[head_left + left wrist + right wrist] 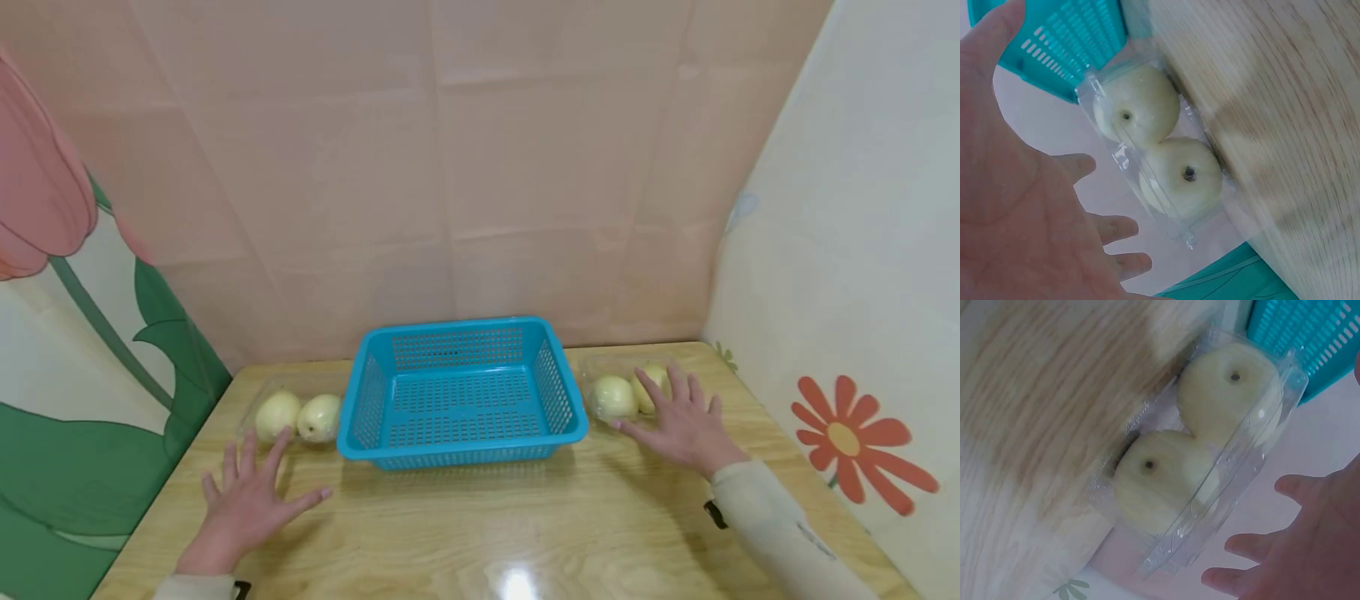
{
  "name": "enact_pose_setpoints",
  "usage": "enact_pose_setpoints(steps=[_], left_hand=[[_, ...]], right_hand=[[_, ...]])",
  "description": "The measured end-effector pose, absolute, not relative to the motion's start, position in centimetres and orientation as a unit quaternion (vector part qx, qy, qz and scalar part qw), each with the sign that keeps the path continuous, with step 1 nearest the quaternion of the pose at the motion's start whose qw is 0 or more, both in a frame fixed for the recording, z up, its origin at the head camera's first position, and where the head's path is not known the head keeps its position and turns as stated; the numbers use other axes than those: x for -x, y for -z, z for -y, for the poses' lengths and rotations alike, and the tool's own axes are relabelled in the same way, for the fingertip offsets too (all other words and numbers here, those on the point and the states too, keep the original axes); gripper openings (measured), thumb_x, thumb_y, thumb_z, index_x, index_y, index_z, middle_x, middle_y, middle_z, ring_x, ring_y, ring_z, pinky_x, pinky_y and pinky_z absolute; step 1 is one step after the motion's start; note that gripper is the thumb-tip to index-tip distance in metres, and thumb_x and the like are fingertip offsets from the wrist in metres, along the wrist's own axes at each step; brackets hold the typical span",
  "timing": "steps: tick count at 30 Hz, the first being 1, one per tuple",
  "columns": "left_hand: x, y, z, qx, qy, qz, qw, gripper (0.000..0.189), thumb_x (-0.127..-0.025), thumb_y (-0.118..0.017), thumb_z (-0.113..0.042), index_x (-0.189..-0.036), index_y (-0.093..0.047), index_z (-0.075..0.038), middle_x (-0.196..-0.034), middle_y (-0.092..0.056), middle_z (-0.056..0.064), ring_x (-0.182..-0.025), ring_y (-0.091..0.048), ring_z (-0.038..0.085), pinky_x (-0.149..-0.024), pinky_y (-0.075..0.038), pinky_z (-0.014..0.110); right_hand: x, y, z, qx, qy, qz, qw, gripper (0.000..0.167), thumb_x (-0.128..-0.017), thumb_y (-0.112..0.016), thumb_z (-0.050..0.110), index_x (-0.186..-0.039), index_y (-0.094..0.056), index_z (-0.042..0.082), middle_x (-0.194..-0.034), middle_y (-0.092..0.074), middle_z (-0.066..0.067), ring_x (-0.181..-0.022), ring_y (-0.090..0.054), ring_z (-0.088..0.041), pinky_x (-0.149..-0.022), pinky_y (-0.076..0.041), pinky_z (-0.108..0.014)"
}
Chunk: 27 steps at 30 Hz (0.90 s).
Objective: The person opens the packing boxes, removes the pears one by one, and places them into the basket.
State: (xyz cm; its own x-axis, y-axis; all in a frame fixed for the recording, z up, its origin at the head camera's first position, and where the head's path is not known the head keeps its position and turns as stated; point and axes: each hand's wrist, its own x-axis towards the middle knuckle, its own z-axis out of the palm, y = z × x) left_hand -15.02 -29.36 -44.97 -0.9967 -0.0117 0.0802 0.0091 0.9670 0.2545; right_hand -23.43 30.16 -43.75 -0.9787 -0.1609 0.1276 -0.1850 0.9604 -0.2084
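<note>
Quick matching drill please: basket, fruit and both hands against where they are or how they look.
1. Basket
2. Fruit
3. Left hand
4. Right hand

A. To the basket's right, holding nothing
B. Blue, with perforated sides
C. Pale yellow, in clear plastic packs
D. To the basket's left, holding nothing

Pairs: 1-B, 2-C, 3-D, 4-A

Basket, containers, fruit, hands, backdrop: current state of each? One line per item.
Blue basket: upright, no fruit inside.
Left container: on the table, holding two fruits; can't tell if closed.
Right container: same.
Left fruits: side by side.
Right fruits: side by side.
Left hand: fingers spread, holding nothing.
Right hand: fingers spread, holding nothing.
Backdrop: creased.
</note>
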Motion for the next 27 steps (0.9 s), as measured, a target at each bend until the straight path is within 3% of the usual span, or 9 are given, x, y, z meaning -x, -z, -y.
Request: enact_pose_setpoints(steps=[7, 11, 14, 16, 19, 22, 27], left_hand=[[14.7, 44.8, 28.9, 0.001, 0.136, 0.99, 0.04, 0.107, -0.082, -0.065, -0.07, -0.158, -0.019, -0.01, -0.156, -0.006, 0.041, -0.136, -0.009, 0.07, -0.095, -0.006, 0.089], [14.2, 44.6, 28.4, 0.01, 0.142, 0.989, 0.047, 0.089, -0.088, -0.07, -0.053, -0.148, -0.036, 0.003, -0.143, -0.035, 0.041, -0.126, -0.034, 0.064, -0.094, -0.029, 0.081], [13.8, 44.2, 27.4, 0.009, 0.164, 0.986, 0.036, 0.066, -0.091, -0.07, -0.041, -0.132, -0.053, 0.009, -0.123, -0.057, 0.033, -0.112, -0.054, 0.053, -0.086, -0.047, 0.066], [13.7, 44.0, 26.6, 0.003, 0.192, 0.981, 0.015, 0.052, -0.093, -0.069, -0.035, -0.122, -0.06, 0.007, -0.112, -0.065, 0.024, -0.101, -0.062, 0.043, -0.078, -0.053, 0.057], [13.7, 43.9, 25.2, -0.001, 0.239, 0.971, -0.013, 0.036, -0.093, -0.07, -0.03, -0.111, -0.066, 0.0, -0.096, -0.07, 0.01, -0.085, -0.066, 0.025, -0.068, -0.054, 0.044], [13.7, 44.1, 23.7, 0.019, 0.288, 0.957, -0.029, 0.026, -0.092, -0.071, -0.028, -0.103, -0.068, -0.004, -0.083, -0.068, 0.001, -0.072, -0.061, 0.013, -0.06, -0.051, 0.035], [13.7, 44.8, 21.9, 0.094, 0.383, 0.917, -0.053, 0.021, -0.094, -0.068, -0.024, -0.098, -0.069, -0.003, -0.079, -0.067, 0.001, -0.063, -0.057, 0.009, -0.054, -0.048, 0.026]], right_hand=[[24.2, 43.5, -30.8, -0.075, -0.116, 0.989, 0.056, 0.097, -0.091, -0.047, 0.074, -0.159, -0.018, 0.011, -0.158, -0.01, -0.036, -0.137, -0.013, -0.066, -0.096, -0.014, -0.087], [24.7, 43.5, -31.1, -0.06, -0.135, 0.987, 0.064, 0.091, -0.096, -0.043, 0.068, -0.157, -0.02, 0.005, -0.154, -0.015, -0.039, -0.134, -0.019, -0.066, -0.095, -0.024, -0.083], [25.2, 43.7, -31.5, -0.054, -0.16, 0.983, 0.068, 0.088, -0.099, -0.042, 0.063, -0.155, -0.019, -0.001, -0.15, -0.02, -0.043, -0.13, -0.023, -0.067, -0.095, -0.029, -0.081], [25.6, 43.9, -31.9, -0.048, -0.179, 0.981, 0.064, 0.088, -0.1, -0.041, 0.061, -0.155, -0.017, -0.004, -0.148, -0.022, -0.046, -0.128, -0.025, -0.068, -0.096, -0.029, -0.08], [26.1, 44.2, -32.6, -0.029, -0.211, 0.976, 0.053, 0.089, -0.102, -0.037, 0.059, -0.154, -0.013, -0.008, -0.144, -0.022, -0.049, -0.126, -0.027, -0.068, -0.096, -0.031, -0.079], [26.5, 44.5, -33.1, -0.007, -0.246, 0.968, 0.055, 0.088, -0.103, -0.035, 0.058, -0.153, -0.014, -0.012, -0.142, -0.025, -0.05, -0.124, -0.03, -0.068, -0.096, -0.032, -0.078], [27.2, 45.2, -34.1, 0.023, -0.28, 0.957, 0.078, 0.086, -0.103, -0.036, 0.054, -0.148, -0.019, -0.017, -0.138, -0.034, -0.049, -0.122, -0.038, -0.065, -0.097, -0.036, -0.073]])
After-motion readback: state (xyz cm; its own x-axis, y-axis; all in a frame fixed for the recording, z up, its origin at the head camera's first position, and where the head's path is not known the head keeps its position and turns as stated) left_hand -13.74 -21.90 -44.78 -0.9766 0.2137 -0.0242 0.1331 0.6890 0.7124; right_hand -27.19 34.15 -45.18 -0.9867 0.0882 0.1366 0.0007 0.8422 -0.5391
